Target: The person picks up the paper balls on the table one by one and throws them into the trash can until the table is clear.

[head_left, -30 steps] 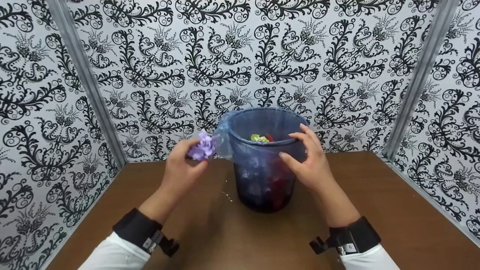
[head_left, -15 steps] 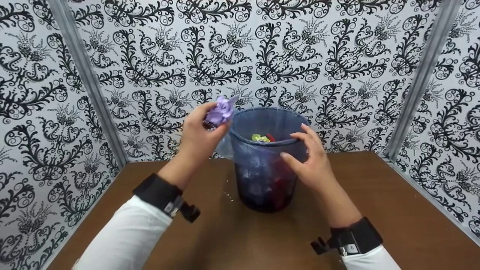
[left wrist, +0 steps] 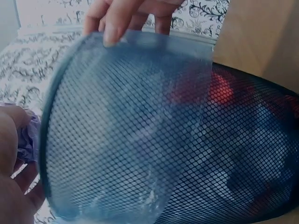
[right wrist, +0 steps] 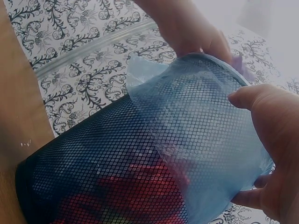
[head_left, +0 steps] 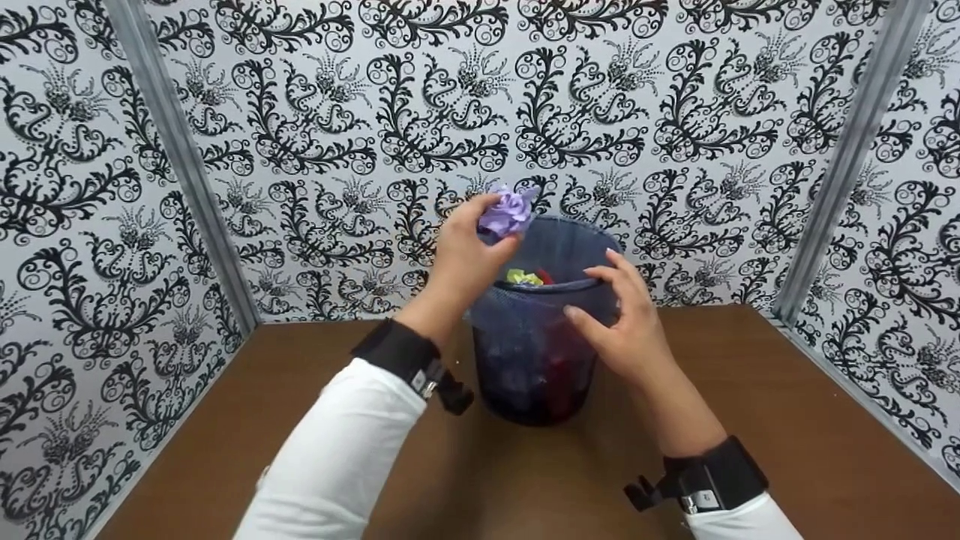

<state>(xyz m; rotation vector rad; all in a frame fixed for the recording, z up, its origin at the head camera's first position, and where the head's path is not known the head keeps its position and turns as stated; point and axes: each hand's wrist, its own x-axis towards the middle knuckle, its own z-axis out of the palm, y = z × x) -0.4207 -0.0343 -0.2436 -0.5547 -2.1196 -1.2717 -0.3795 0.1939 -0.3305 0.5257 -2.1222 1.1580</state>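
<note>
A dark mesh wastebasket (head_left: 525, 375) stands upright on the table, lined with a translucent blue plastic bag (right wrist: 205, 116) folded down over its rim. My left hand (head_left: 466, 251) pinches a crumpled ball of purple paper (head_left: 510, 211) between thumb and fingers, above the left part of the rim. My right hand (head_left: 628, 326) holds the basket's right side near the top, thumb at the front and fingers round toward the back. Inside lie a crumpled yellow paper (head_left: 523, 277) and a red piece (head_left: 544, 277). More red (right wrist: 140, 186) shows through the mesh in the right wrist view.
The brown table (head_left: 750, 390) extends on both sides of the basket. Patterned black-and-white panels (head_left: 420, 97) with grey metal posts (head_left: 172, 165) enclose the back and sides. Tiny white bits (right wrist: 25, 143) lie on the table near the basket.
My left hand has risen and moved right with the purple paper, from beside the basket to over its rim. My right hand has stayed on the basket.
</note>
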